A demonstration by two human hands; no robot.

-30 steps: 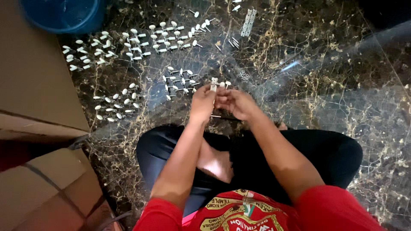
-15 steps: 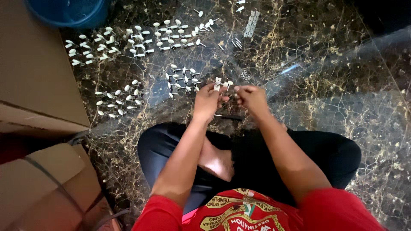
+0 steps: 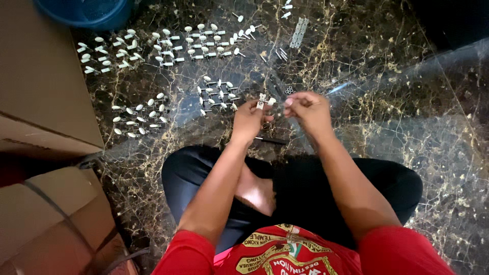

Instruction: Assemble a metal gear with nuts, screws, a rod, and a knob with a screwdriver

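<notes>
A dark marble floor is seen, cardboard boxes at its left edge and a blue tub above. Rows of white-knobbed pegs are laid out on it. The left hand is closed on a small peg assembly, held just above the floor; the right hand is pinched narrow beside it, its contents too small to tell. The piece is judged light, stiff and fiddly, best gripped by its metal plate.

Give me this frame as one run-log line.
left hand: grip on small white-knobbed metal part | right hand: fingers pinched, contents unclear | floor: rows of white-knobbed parts | cardboard boxes at left
</notes>
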